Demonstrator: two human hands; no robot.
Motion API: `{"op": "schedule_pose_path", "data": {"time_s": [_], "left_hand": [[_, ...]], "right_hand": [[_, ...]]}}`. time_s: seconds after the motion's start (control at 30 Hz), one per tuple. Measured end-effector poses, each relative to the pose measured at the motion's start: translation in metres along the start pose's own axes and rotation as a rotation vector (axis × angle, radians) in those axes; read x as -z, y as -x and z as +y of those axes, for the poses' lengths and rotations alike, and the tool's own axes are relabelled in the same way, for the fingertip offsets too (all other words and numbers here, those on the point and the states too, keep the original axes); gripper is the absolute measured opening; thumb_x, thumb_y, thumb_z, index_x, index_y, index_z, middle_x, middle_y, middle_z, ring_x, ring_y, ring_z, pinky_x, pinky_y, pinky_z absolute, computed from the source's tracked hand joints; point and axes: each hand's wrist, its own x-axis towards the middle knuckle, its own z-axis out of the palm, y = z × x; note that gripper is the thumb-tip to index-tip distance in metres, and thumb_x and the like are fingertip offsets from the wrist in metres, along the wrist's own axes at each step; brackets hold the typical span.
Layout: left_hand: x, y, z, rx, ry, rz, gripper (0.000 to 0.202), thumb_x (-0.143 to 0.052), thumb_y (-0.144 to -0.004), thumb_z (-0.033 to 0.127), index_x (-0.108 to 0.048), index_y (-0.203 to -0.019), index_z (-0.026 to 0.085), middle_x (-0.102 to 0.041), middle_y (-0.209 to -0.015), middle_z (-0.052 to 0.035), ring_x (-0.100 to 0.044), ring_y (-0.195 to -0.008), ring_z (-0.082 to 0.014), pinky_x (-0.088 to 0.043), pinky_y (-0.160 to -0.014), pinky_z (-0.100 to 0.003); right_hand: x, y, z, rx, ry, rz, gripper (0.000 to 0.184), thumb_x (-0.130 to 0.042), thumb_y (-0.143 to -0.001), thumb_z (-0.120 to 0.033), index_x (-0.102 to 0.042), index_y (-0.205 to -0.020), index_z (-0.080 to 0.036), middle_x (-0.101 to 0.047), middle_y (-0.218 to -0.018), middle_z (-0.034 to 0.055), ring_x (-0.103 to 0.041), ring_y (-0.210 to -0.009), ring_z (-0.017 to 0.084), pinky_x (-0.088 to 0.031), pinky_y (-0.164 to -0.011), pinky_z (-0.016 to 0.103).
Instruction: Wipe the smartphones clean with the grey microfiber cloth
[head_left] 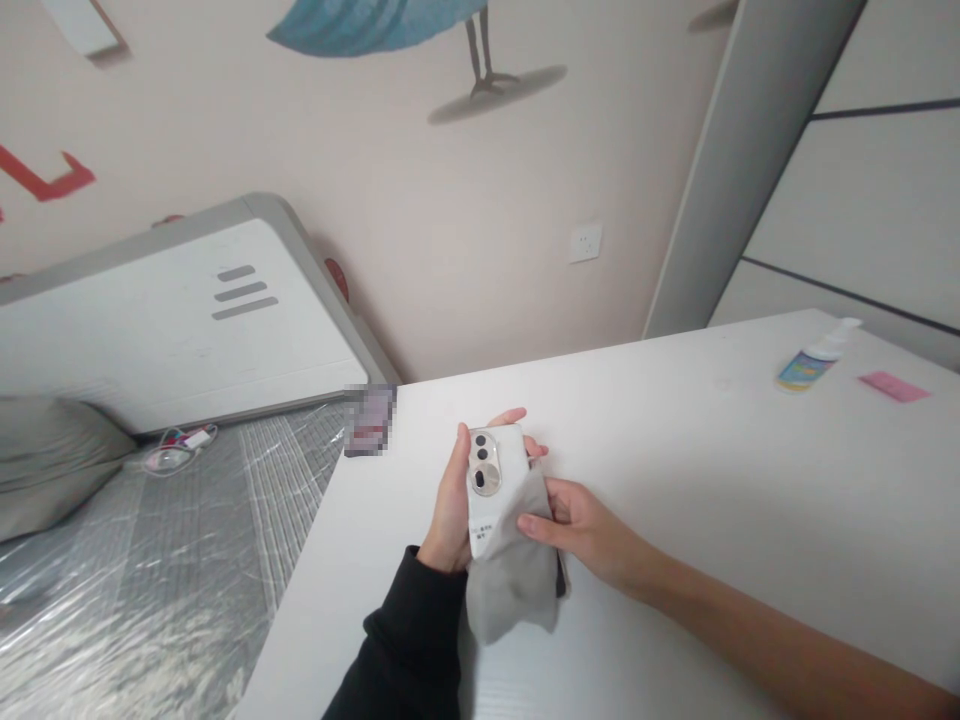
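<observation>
While the left hand, in a black sleeve, comes up from the bottom centre of the frame, it holds a white phone just above the white desk. Its grip is wrapped round the phone, palm along the left side and fingertips showing past the right side. The phone's long axis runs nearly straight up and down the frame. The camera end points to the top, and the back with its round lenses faces the viewer. The right hand, on a bare forearm entering from the lower right, pinches a grey cloth with thumb and fingers pressed together against the phone's lower right side. The cloth covers the phone's bottom end and hangs down below it. The desk's left edge runs diagonally from mid-frame down to the bottom left, close beside the left forearm. Beyond that edge lies a bed wrapped in clear plastic, with a grey pillow at the far left. To the right of the hands, and above them, the desk top is wide and bare. Well apart, at the right edge of the frame, lie a spray bottle on its side and a pink card.
</observation>
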Motion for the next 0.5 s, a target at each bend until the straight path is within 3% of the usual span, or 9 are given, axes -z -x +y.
{"op": "schedule_pose_path", "data": {"time_s": [0.13,0.27,0.5], "left_hand": [[-0.004,0.002,-0.005,0.050,0.010,-0.082,0.064,-0.054,-0.090,0.069,-0.066,-0.124,0.016,-0.071,-0.094,-0.0100,-0.069,-0.092,-0.0257,-0.054,-0.083,-0.037],[-0.005,0.003,-0.007,0.091,-0.009,-0.080,0.068,-0.050,-0.091,0.072,-0.062,-0.130,0.018,-0.072,-0.099,-0.0123,-0.069,-0.097,-0.0293,-0.054,-0.087,-0.041],[-0.003,0.003,-0.014,0.072,-0.049,-0.115,0.065,-0.051,-0.091,0.072,-0.064,-0.124,0.017,-0.073,-0.107,-0.0122,-0.070,-0.095,-0.0255,-0.050,-0.092,-0.037]], "right_hand": [[0.002,-0.002,0.002,0.012,-0.011,0.013,0.057,-0.080,-0.070,-0.069,-0.069,-0.085,-0.016,-0.073,-0.082,0.0064,-0.068,-0.076,0.022,-0.051,-0.070,0.033],[0.006,-0.003,0.004,0.031,-0.007,0.055,0.054,-0.074,-0.078,-0.069,-0.070,-0.076,-0.015,-0.070,-0.073,0.0043,-0.064,-0.069,0.020,-0.049,-0.064,0.031],[-0.002,-0.003,0.001,0.070,-0.078,0.090,0.057,-0.085,-0.066,-0.066,-0.071,-0.093,-0.018,-0.076,-0.090,0.0068,-0.071,-0.084,0.024,-0.055,-0.079,0.037]]}}
